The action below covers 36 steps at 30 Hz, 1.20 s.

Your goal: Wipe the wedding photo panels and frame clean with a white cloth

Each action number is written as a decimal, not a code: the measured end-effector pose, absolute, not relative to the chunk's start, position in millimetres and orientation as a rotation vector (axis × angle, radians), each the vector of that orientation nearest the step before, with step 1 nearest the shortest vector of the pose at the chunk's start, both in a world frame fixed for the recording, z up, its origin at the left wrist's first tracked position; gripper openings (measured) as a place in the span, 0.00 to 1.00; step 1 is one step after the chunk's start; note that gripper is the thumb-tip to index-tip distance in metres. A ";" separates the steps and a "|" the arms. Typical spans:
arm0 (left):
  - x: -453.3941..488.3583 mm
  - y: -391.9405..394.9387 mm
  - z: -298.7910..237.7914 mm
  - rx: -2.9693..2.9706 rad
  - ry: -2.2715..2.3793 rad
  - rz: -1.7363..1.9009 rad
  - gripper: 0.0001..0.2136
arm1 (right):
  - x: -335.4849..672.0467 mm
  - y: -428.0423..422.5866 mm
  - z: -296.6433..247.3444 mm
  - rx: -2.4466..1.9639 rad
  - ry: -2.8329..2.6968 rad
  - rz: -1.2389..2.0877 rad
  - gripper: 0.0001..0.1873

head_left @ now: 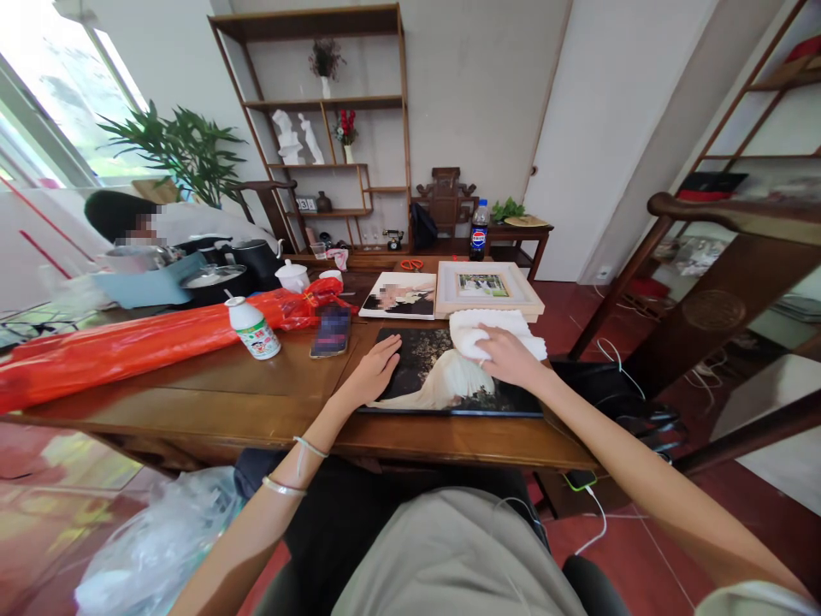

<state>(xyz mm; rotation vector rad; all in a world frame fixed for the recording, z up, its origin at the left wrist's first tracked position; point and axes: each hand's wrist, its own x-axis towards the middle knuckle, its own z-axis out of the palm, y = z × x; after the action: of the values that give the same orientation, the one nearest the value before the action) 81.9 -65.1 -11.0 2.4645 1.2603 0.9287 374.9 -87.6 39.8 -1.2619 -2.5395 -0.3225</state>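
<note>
A dark photo panel [416, 374] with a pale gown pictured on it lies flat at the table's front edge. My left hand [374, 370] rests on its left part, fingers stretched out and holding nothing. At the panel's far right, my right hand [506, 352] is closed on a white cloth [468, 329], which is bunched under the fingers and spreads past the panel's back edge. Behind the panel lie a white-edged photo print [391, 297] and a pale framed picture [491, 287].
Left on the table [288, 393] are a phone [331, 332], a white drink bottle [252, 328] and a long red plastic-wrapped bundle [147, 332]. A cola bottle [479, 231] stands behind the frame. Another person [205, 224] leans at the far left. A wooden chair [699, 299] is at right.
</note>
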 end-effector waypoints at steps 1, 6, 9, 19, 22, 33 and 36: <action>81.7 -64.5 -11.6 2.456 1.258 0.936 0.22 | 368.9 -94.2 39.6 -1.235 -2.557 -0.317 0.11; 81.3 -65.2 -10.0 2.440 1.265 0.933 0.21 | 339.4 -152.6 35.2 -0.990 -2.678 -0.245 0.11; 80.7 -65.8 -8.4 2.468 1.270 0.910 0.20 | 339.6 -162.3 35.4 -0.934 -2.683 -0.221 0.11; 79.4 -62.1 -11.7 2.503 1.235 0.925 0.19 | 383.8 -86.8 38.4 -1.409 -2.450 -0.374 0.11; 80.2 -63.2 -11.6 2.493 1.250 0.918 0.20 | 361.9 -116.4 34.5 -1.282 -2.528 -0.357 0.11; 79.4 -62.0 -13.9 2.502 1.236 0.932 0.20 | 361.5 -136.7 29.1 -1.166 -2.482 -0.268 0.13; 79.8 -62.4 -15.0 2.493 1.229 0.959 0.20 | 379.8 -120.7 30.0 -1.329 -2.401 -0.331 0.10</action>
<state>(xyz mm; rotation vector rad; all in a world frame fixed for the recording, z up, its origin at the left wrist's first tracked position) 79.8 -62.4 -15.0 2.4926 1.2291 0.9590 379.8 -120.7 30.0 -1.3295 -2.4013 -0.3306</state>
